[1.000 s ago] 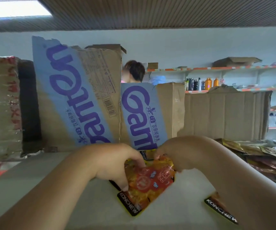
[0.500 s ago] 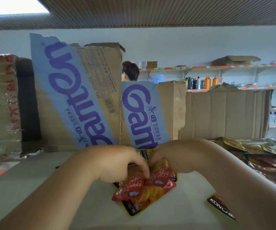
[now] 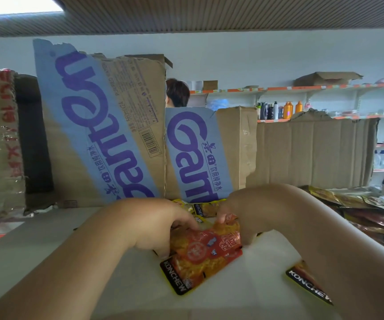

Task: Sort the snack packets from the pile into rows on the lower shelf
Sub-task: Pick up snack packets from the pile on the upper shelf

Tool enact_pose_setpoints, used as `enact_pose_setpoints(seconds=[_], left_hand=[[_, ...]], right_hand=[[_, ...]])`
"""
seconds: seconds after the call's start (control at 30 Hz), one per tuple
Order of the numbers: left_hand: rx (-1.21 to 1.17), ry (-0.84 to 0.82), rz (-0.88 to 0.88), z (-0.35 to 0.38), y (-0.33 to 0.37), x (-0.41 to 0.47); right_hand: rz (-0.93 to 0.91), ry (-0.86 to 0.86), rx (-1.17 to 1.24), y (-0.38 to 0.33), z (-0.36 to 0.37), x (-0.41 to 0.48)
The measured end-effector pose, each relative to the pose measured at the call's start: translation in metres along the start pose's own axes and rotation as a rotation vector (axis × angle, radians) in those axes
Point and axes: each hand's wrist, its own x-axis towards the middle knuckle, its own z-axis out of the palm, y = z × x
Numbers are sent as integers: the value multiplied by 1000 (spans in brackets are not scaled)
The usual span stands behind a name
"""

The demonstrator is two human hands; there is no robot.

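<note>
While both hands gripped it, the orange packet (image 3: 205, 255) sat straight ahead of the person, low on the white shelf (image 3: 117, 285) and between the two wrists; whether it rested flat or was lifted slightly could not be told. Its long axis ran on a slant, with the black KONCHEW band toward the near left and the other end toward the far right. The left hand (image 3: 154, 227) had its fingers curled over the far-left edge, and the right hand (image 3: 239, 213) pinched the far-right corner, so both grips were on the far half and the banded end was free. Just behind lay yellow packets (image 3: 200, 209) at the foot of the cardboard boxes (image 3: 98, 139). Squaring the orange one to them would likely mean swinging its near end rightward. The pile (image 3: 371, 211) lay well off to the right, and a second packet (image 3: 306, 282) showed beside the right forearm.
</note>
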Motion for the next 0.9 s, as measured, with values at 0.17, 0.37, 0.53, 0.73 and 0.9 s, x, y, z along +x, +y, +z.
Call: enact_pose_setpoints(seconds=[0.17, 0.37, 0.53, 0.73, 0.9], left_hand=[[-4, 151, -79, -10, 13, -22], [-56, 130, -69, -13, 14, -23], [-80, 320, -85, -12, 8, -21], [-220, 675, -11, -15, 0, -18], [-223, 905, 3, -19, 7, -24]], right_hand=[[-42, -10, 19, -1, 1, -1], [-39, 45, 60, 4, 1, -1], [75, 196, 141, 20, -3, -5], [131, 444, 265, 29, -3, -4], [23, 729, 467, 29, -6, -10]])
